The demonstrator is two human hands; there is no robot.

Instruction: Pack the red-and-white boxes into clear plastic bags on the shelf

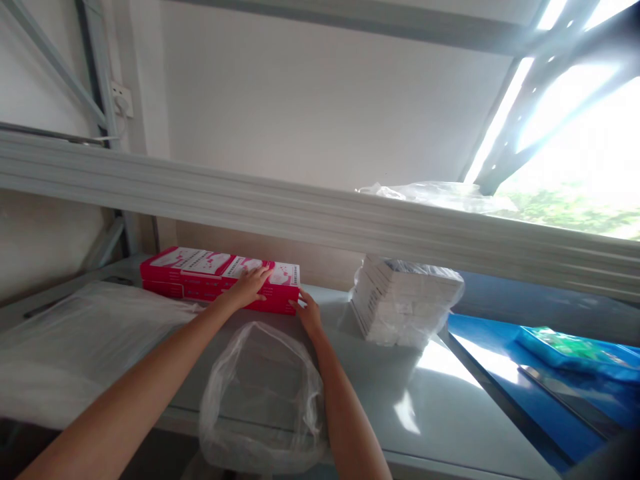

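Note:
A row of red and white cardboard boxes (200,277), stacked in two layers, lies on the grey shelf at the back wall. My left hand (249,287) rests over the row near its right part, fingers stretched across the top and thumb at the front side. My right hand (307,312) touches the right end of the row, its fingers apart around the front corner. Between my forearms an opened clear plastic bag (260,400) hangs over the shelf's front edge, its mouth wide. I see nothing lifted off the shelf.
Flat clear plastic bags (90,340) lie on the left. A plastic-wrapped stack of white boxes (400,303) stands to the right. Farther right, a blue tray (575,357) with green items sits on a blue surface. A grey beam (320,207) crosses above my hands.

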